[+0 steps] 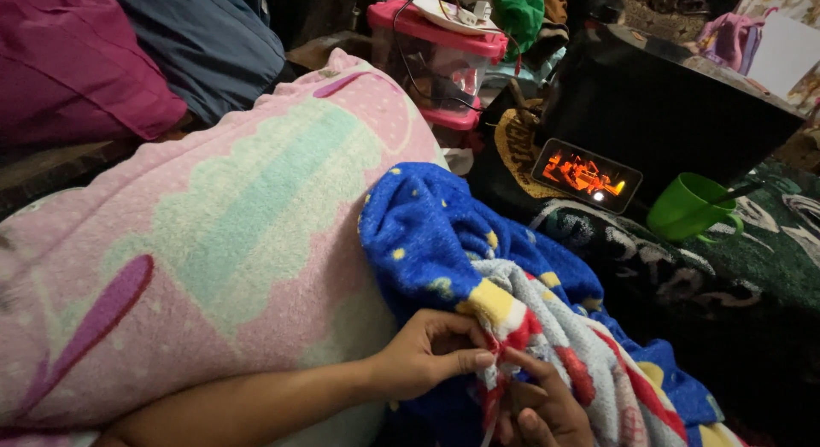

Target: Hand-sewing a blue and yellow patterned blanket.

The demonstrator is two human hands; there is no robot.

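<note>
A large pink fleece blanket with pastel patches (196,242) is spread at left. Against it a fuzzy blue, yellow-dotted fleece cloth (444,233) is bunched, its seam pinched by the closed left hand (431,355); the right hand (547,408) is curled beneath, gripping it.

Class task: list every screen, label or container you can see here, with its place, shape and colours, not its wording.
Phone screen: leaning on a black box, rectangular, glowing orange on black.
Plastic container: top centre, clear box with pink lid.
Round patch: left of the phone, yellowish with dark edging.
</note>
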